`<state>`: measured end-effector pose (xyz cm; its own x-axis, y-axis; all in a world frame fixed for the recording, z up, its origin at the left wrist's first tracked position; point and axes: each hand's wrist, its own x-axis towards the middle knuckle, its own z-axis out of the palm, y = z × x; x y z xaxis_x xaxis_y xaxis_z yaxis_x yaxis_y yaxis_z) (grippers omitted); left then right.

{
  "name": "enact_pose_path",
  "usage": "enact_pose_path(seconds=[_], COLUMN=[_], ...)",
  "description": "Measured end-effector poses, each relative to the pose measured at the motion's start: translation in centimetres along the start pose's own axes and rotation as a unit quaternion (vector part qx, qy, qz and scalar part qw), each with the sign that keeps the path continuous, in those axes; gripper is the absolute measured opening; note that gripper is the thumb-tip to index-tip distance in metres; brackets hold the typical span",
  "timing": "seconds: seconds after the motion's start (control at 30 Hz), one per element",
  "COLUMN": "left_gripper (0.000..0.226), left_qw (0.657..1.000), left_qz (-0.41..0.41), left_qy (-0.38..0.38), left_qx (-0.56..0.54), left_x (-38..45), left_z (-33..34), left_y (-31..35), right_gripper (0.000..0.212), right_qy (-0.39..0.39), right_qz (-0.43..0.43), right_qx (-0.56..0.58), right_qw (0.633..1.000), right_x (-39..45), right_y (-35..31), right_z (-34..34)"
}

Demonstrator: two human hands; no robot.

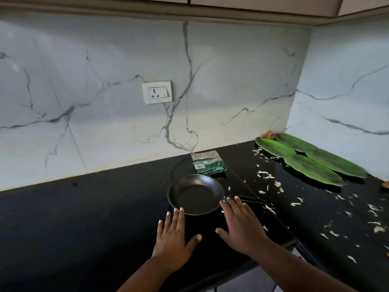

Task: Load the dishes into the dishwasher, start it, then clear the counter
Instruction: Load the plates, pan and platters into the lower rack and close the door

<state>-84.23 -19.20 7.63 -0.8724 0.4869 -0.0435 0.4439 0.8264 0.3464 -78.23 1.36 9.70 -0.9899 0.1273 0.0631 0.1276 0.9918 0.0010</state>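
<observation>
1. Marble-veined white wall tiles, with a socket plate (157, 92), back a glossy black desk (84, 207) that turns a corner at the far right.
2. Centre of the desk: a dark frying pan (194, 193), empty, its handle (245, 199) pointing right. Just behind it lies a green-and-white packet (209, 163).
3. Far right: four green leaf-shaped plates (311, 160), with pale scraps (273, 186) scattered across the desk near them.
4. My left hand (174, 241) is spread flat, fingertips at the pan's near rim, gripping nothing.
5. My right hand (240, 224) is also loose and empty, fingers reaching the handle's base.
6. To lift well, I judge: wrap my right grip fully round the handle, steady the rim with my left, and keep the pan level.
</observation>
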Motion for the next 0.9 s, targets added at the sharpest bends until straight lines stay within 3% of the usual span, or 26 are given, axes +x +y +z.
enact_pose_path(seconds=[0.3,0.47,0.6,0.8,0.9], left_gripper=[0.095,0.094,0.086,0.081,0.096], left_qw=[1.000,0.999,0.998,0.997,0.991], left_qz=[0.003,0.001,0.038,0.074,0.125], left_qy=[-0.030,-0.045,-0.044,-0.009,0.019], left_qx=[-0.008,0.022,0.010,-0.020,-0.033], left_x=[5.9,8.9,10.4,12.0,11.9], left_z=[-1.0,-0.4,0.1,0.3,0.7], left_y=[-6.4,-8.4,-8.5,-6.7,-4.3], right_gripper=[0.086,0.056,0.050,0.047,0.049], right_qy=[-0.051,-0.126,-0.205,-0.128,-0.072], right_qz=[0.131,0.181,0.231,0.291,0.357], right_qx=[-0.058,-0.036,0.084,0.132,0.267], right_qw=[0.988,0.975,0.947,0.939,0.892], right_x=[7.4,9.5,9.3,5.7,2.4], right_y=[0.2,0.5,0.3,-0.8,-0.1], right_z=[0.5,0.2,0.3,-0.4,-1.7])
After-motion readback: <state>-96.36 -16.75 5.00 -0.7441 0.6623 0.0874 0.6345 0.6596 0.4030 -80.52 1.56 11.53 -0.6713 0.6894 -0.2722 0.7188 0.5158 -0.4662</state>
